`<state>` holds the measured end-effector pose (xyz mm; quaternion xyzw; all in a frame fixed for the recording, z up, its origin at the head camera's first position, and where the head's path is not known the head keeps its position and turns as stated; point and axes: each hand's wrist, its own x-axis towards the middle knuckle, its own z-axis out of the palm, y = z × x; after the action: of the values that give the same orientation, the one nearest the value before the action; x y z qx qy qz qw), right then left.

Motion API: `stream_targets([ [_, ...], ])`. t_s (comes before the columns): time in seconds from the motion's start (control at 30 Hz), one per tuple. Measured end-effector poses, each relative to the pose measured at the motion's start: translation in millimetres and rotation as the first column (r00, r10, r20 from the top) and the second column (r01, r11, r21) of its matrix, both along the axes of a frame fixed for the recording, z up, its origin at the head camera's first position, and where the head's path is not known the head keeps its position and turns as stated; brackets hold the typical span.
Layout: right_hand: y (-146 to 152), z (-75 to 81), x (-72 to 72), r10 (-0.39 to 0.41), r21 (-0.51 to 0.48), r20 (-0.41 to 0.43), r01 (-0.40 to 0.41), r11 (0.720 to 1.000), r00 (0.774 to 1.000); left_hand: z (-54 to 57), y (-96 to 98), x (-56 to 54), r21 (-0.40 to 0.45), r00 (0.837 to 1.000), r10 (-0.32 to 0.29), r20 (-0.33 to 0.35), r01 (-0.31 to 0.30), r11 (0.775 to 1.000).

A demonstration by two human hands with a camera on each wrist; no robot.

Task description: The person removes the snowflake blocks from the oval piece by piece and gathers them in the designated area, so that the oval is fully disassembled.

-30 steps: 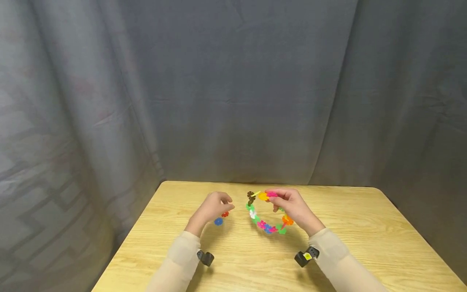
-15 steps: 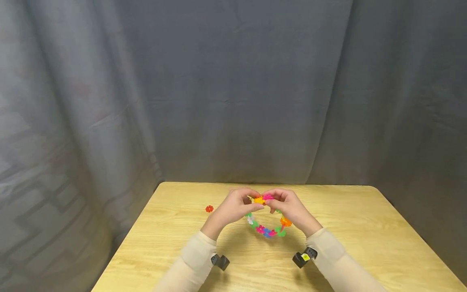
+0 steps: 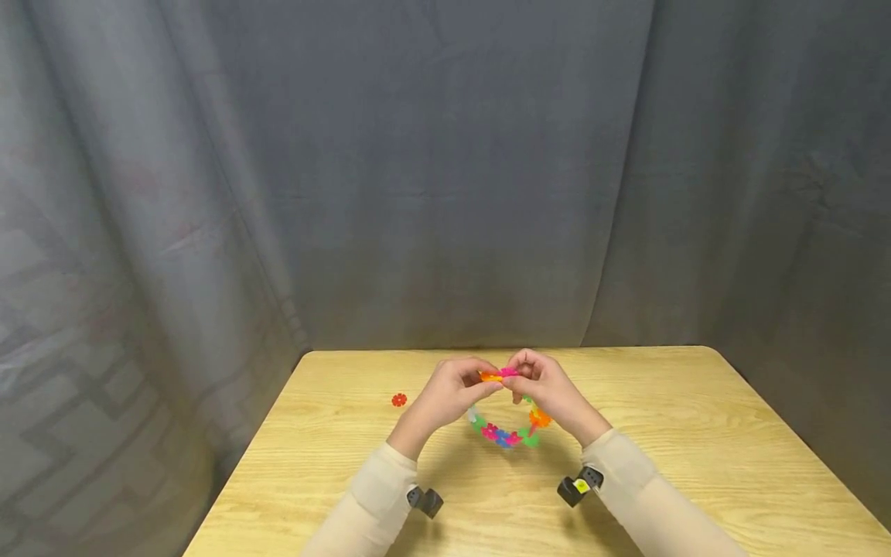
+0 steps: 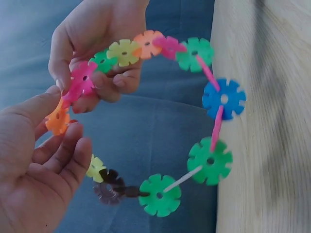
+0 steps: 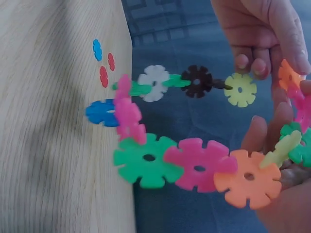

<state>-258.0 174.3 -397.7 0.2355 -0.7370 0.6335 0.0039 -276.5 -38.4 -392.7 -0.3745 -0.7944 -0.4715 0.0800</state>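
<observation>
Both hands hold up a looped chain of interlocking flower-shaped plastic discs (image 3: 503, 439) over the table. My left hand (image 3: 445, 396) pinches an orange disc (image 4: 58, 118) between thumb and fingers. Linked to it is a pink disc (image 4: 80, 83), which my right hand (image 3: 554, 396) grips. From there the chain runs through green, yellow, orange, pink and blue discs, hanging in a curve below the hands. Brown discs (image 5: 197, 81) and a yellow disc (image 5: 240, 90) lie along its other end, close by my left fingers. Those fingers partly cover the orange disc.
A loose red disc (image 3: 399, 400) lies on the wooden table (image 3: 334, 464), left of my left hand. The right wrist view shows a blue disc (image 5: 97, 50) and another red disc (image 5: 103, 76) on the tabletop. A grey curtain (image 3: 445, 193) hangs behind the table's far edge.
My left hand has moved right from beside the loose discs and now pinches the orange disc next to my right hand. The orange disc has tilted nearly edge-on in the head view.
</observation>
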Motion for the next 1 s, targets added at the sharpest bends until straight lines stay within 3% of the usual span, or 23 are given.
stream_targets([
  [0.2,-1.4,-2.8,-0.7,-0.009,0.023,-0.009,0.009,1.0,1.0,0.8,-3.2,-1.8,0.05,0.998,0.021,-0.051,-0.018,0.999],
  [0.53,-2.5,-3.5,-3.2,-0.009,-0.016,-0.052,0.008,1.0,0.999,3.7,-7.9,-3.0,0.093,0.999,0.022,-0.049,-0.018,0.996],
  [0.87,-1.1,-2.6,-4.0,-0.028,-0.023,-0.046,0.027,0.999,0.999,6.5,-20.5,-4.7,0.038,0.998,0.014,-0.056,-0.011,0.999],
  [1.0,-0.1,-1.5,-2.4,-0.048,-0.02,-0.027,0.048,0.999,0.998,4.3,-34.3,-7.4,-0.017,0.996,0.084,-0.008,-0.084,0.996],
])
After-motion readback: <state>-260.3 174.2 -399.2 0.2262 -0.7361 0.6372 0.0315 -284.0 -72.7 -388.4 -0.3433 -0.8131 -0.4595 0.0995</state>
